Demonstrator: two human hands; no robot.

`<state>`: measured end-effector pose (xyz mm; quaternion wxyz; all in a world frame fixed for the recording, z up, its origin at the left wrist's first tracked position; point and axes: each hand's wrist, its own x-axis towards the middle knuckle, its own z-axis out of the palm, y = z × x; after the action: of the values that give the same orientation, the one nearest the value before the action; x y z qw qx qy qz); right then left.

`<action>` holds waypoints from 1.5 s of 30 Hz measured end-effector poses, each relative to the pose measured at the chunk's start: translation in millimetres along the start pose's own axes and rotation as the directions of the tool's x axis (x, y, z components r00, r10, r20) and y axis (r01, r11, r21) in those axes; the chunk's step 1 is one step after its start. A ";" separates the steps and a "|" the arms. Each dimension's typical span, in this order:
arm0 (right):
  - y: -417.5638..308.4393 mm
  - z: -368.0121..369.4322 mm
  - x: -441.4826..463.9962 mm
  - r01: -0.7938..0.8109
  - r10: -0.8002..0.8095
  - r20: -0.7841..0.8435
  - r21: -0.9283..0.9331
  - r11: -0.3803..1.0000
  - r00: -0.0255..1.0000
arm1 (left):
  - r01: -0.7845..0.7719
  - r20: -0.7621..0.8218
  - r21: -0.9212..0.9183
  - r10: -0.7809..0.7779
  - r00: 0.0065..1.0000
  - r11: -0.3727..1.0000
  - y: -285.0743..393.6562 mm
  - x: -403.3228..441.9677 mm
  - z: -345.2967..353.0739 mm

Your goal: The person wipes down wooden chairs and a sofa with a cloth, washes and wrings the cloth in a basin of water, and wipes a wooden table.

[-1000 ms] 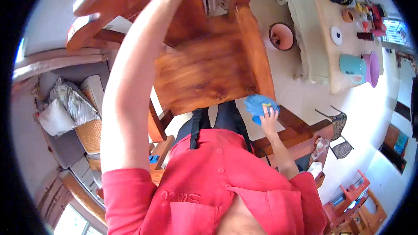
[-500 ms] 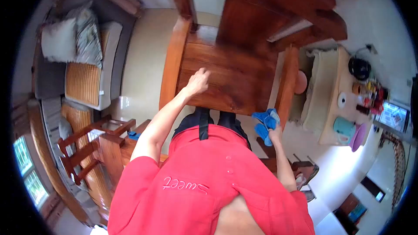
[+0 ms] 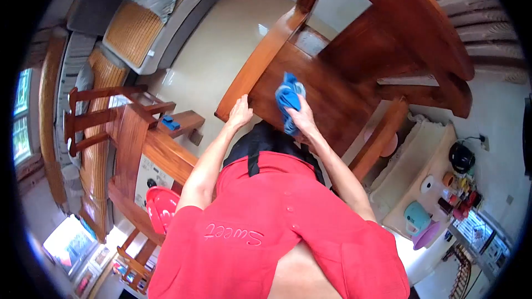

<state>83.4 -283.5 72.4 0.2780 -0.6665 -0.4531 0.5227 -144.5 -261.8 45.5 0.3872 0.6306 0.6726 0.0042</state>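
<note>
A blue cloth (image 3: 288, 97) is bunched in my right hand (image 3: 302, 116), whose fingers are closed around it. It is over the brown seat (image 3: 310, 80) of a large wooden chair; whether it presses on the wood I cannot tell. My left hand (image 3: 240, 113) is at the front end of the chair's left armrest (image 3: 259, 66), its fingers bent over the inner edge. The chair's tall backrest (image 3: 368, 39) rises beyond the seat, and its right armrest (image 3: 382, 135) lies to the right of my right hand.
To the left, a wooden table (image 3: 169, 152) bears a small blue object (image 3: 170, 122), with a red helmet-like object (image 3: 161, 208) near it. A cushioned sofa (image 3: 147, 39) stands at upper left. On the right, a cloth-draped table (image 3: 399, 188) carries a teal pitcher (image 3: 417, 217) and small items.
My right hand has brought the blue cloth from beside the right armrest to over the seat. My left hand has gone from above the seat to the left armrest. The view has turned.
</note>
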 end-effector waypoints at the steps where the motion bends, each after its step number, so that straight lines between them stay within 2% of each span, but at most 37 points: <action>1: -13.2 14.8 3.1 0.114 -0.116 -0.024 -0.042 0.993 0.993 | 0.068 -0.068 -0.053 -0.072 0.995 0.996 2.2 -3.7 0.7; 2: -29.8 28.3 4.0 0.174 -0.176 -0.029 -0.067 0.983 0.984 | 0.084 -0.073 -0.050 -0.087 0.994 0.995 1.3 -7.9 1.8; 5: -50.7 71.1 11.5 0.366 -0.355 0.095 -0.154 0.918 0.930 | 0.002 -0.379 -0.144 -0.057 0.924 0.990 -15.8 -0.2 1.8; 6: -48.4 86.9 16.9 0.414 -0.388 0.166 -0.171 0.894 0.906 | -0.027 -0.349 -0.203 -0.047 0.936 0.979 -15.2 -2.9 -8.0; 7: -40.5 103.5 22.8 0.398 -0.349 0.258 -0.168 0.902 0.901 | 0.019 -0.333 -0.226 -0.096 0.938 0.974 -10.4 -6.0 -19.0; 8: -23.9 126.0 32.4 0.469 -0.416 0.248 -0.216 0.857 0.875 | 0.061 -0.315 -0.244 -0.138 0.939 0.968 -7.6 -6.5 -29.0; 10: -12.9 146.5 41.5 0.421 -0.317 0.338 -0.301 0.856 0.886 | 0.125 -0.163 -0.290 -0.178 0.970 0.949 -26.2 -2.5 -40.0; 11: -5.7 156.6 44.3 0.366 -0.243 0.345 -0.357 0.859 0.907 | 0.146 -0.193 -0.315 -0.214 0.957 0.938 -26.6 -6.3 -40.9; 12: -9.6 155.6 42.3 0.402 -0.262 0.348 -0.428 0.810 0.900 | 0.199 -0.006 -0.376 -0.217 0.976 0.905 -14.5 -6.2 -57.4; 14: -8.4 164.9 52.8 0.432 -0.301 0.326 -0.492 0.756 0.896 | 0.042 -0.108 -0.162 -0.059 0.992 0.986 -51.4 10.2 -37.0; 15: -14.4 166.8 58.7 0.422 -0.306 0.293 -0.547 0.723 0.906 | 0.034 -0.102 -0.158 -0.050 0.994 0.987 -56.5 20.6 -43.3; 17: -23.9 173.5 68.0 0.315 -0.214 0.234 -0.624 0.715 0.948 | 0.170 0.163 -0.204 -0.138 0.977 0.964 -70.9 34.6 -51.8; 18: -30.3 175.4 72.4 0.262 -0.171 0.200 -0.655 0.709 0.965 | 0.168 0.172 -0.200 -0.134 0.976 0.965 -79.5 42.8 -53.4; 20: -43.6 178.8 82.0 0.172 -0.202 0.038 -0.691 0.702 0.979 | 0.100 0.281 -0.220 -0.035 0.959 0.970 -94.9 64.4 -54.4; 21: -50.5 175.3 91.2 0.115 -0.185 -0.022 -0.711 0.694 0.983 | 0.094 0.336 -0.155 -0.037 0.941 0.983 -83.0 63.9 -72.5; 22: -57.0 173.1 102.8 0.042 -0.155 -0.089 -0.725 0.688 0.984 | -0.002 0.310 -0.225 0.074 0.948 0.974 -90.5 69.8 -73.7; 24: -59.6 171.4 131.0 -0.082 -0.144 -0.275 -0.671 0.737 0.950 | 0.197 0.537 -0.306 -0.002 0.843 0.931 -107.2 86.4 -81.3; 26: -78.4 163.5 161.0 -0.203 -0.136 -0.391 -0.708 0.676 0.910 | 0.196 0.613 -0.261 0.006 0.790 0.945 -119.6 93.1 -107.7; 28: -93.1 149.1 192.2 -0.316 -0.064 -0.458 -0.701 0.640 0.887 | 0.139 0.604 -0.218 0.022 0.796 0.966 -123.4 97.1 -146.1; 30: -99.4 127.3 224.3 -0.351 -0.084 -0.509 -0.695 0.627 0.857 | 0.205 0.573 -0.282 -0.007 0.820 0.937 -144.3 102.1 -175.2; 33: -104.4 89.9 274.2 -0.407 -0.056 -0.550 -0.678 0.613 0.833 | 0.228 0.539 -0.194 -0.091 0.837 0.954 -186.7 109.8 -207.7; 36: -130.9 68.0 304.7 -0.477 -0.005 -0.588 -0.662 0.578 0.809 | 0.256 0.432 -0.084 -0.196 0.880 0.963 -208.5 110.8 -242.4; 39: -127.2 69.0 309.3 -0.500 -0.007 -0.615 -0.648 0.575 0.789 | 0.396 0.361 -0.275 -0.288 0.887 0.876 -245.0 111.7 -240.9; 40: -125.7 67.9 308.2 -0.466 -0.028 -0.598 -0.651 0.599 0.801 | 0.383 0.360 -0.265 -0.278 0.891 0.885 -247.4 114.2 -244.0; 42: -116.8 72.0 296.3 -0.453 -0.040 -0.603 -0.639 0.621 0.797 | 0.418 0.458 -0.220 -0.285 0.842 0.881 -240.9 116.9 -248.4; 45: -84.4 116.0 251.0 -0.362 -0.141 -0.586 -0.654 0.665 0.798 | 0.328 0.520 -0.178 -0.194 0.832 0.928 -228.2 133.6 -243.8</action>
<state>-42.3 -34.2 -2.6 0.0761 -0.8758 -0.4706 0.0756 -452.9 -77.1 34.6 0.6218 0.4555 0.6253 -0.1219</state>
